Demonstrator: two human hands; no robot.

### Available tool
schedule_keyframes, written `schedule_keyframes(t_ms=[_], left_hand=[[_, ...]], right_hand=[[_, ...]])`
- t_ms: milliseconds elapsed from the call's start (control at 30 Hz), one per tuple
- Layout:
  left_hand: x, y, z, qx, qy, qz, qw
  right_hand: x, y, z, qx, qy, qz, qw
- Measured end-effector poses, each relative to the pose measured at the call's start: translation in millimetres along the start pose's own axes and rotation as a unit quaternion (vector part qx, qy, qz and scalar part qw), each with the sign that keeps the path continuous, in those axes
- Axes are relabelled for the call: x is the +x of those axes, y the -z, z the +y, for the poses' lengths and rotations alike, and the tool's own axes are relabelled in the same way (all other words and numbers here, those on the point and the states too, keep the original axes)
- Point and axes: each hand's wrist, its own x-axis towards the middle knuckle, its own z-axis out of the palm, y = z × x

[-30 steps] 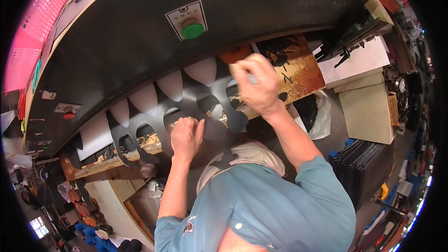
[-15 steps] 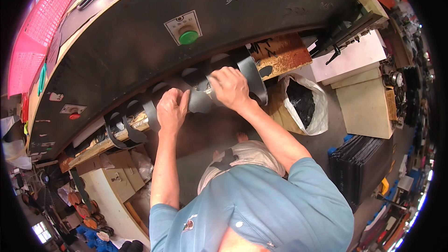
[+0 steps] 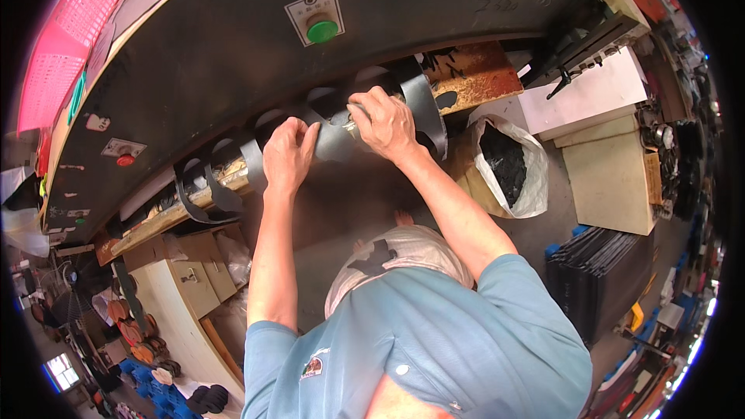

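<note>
A long black sheet (image 3: 341,178) with a row of cut-out holes hangs down from under the big dark machine head (image 3: 233,54). My left hand (image 3: 289,154) grips the sheet's upper edge near the middle. My right hand (image 3: 384,120) holds the same edge a little further right, beside a curled strip of the cut-out part (image 3: 425,105). Loops of leftover black strip (image 3: 203,186) curl off to the left over the wooden cutting board (image 3: 167,216).
A green button (image 3: 322,29) and a red button (image 3: 123,160) sit on the machine front. A white bag of black scraps (image 3: 508,163) stands on the right, next to beige boxes (image 3: 609,178). A stack of black sheets (image 3: 597,275) lies lower right. A pink crate (image 3: 66,46) is upper left.
The black sheet lay flat on the board with its holes showing; both hands have since pulled it toward me, so it now hangs bent over the edge.
</note>
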Motion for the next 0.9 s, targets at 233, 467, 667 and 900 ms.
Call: schedule_keyframes(t_ms=[233,467,667,900], left_hand=[[-3,-3,-10,-0.014,0.015,-0.012,1.0],[-36,8,-55,-0.024,-0.029,-0.006,0.999],[-45,33,-146,-0.199,-0.009,0.105,0.974],[3,74,-190,-0.04,0.08,-0.097,0.991]], right_hand=[[-10,-7,8,0.011,0.013,0.0,1.0],[-22,-21,-28,0.141,-0.144,-0.068,0.977],[20,-90,-13,0.01,-0.082,-0.021,0.996],[35,-182,-16,-0.158,-0.131,-0.198,0.958]])
